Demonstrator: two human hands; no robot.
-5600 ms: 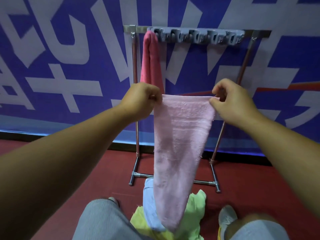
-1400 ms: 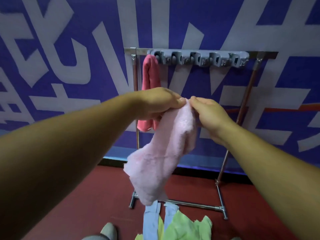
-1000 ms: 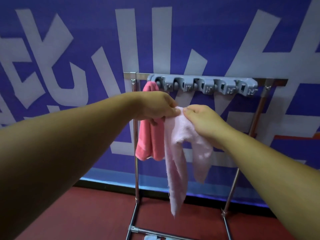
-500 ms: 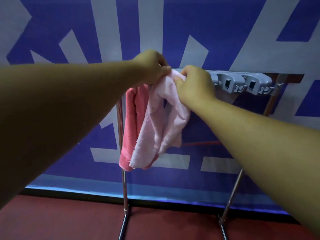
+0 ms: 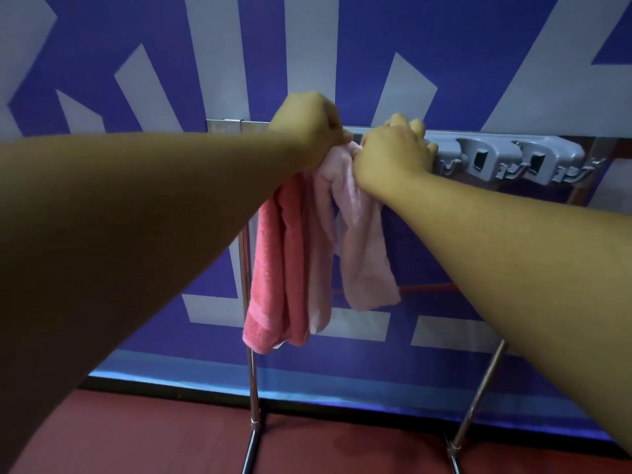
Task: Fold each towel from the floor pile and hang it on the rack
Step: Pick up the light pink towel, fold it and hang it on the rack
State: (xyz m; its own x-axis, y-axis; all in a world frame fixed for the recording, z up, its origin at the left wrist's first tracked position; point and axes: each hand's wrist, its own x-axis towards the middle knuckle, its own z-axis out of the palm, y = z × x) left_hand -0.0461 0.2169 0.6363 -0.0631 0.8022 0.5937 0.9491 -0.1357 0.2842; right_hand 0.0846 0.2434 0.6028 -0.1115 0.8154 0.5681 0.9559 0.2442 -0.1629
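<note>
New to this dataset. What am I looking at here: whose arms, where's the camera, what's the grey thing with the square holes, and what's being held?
There is no robot: these are a person's two bare arms, seen from one wide-angle camera worn on the head, looking forward. The left hand and the right hand both grip the top of a pale pink towel, bunched at the top bar of a metal rack. The grey thing is a strip of plastic clip holders fixed along that bar. A darker pink towel already hangs at the rack's left end, touching the pale one. Behind is a blue wall with white shapes; below, a red floor. The floor pile is out of view.
</note>
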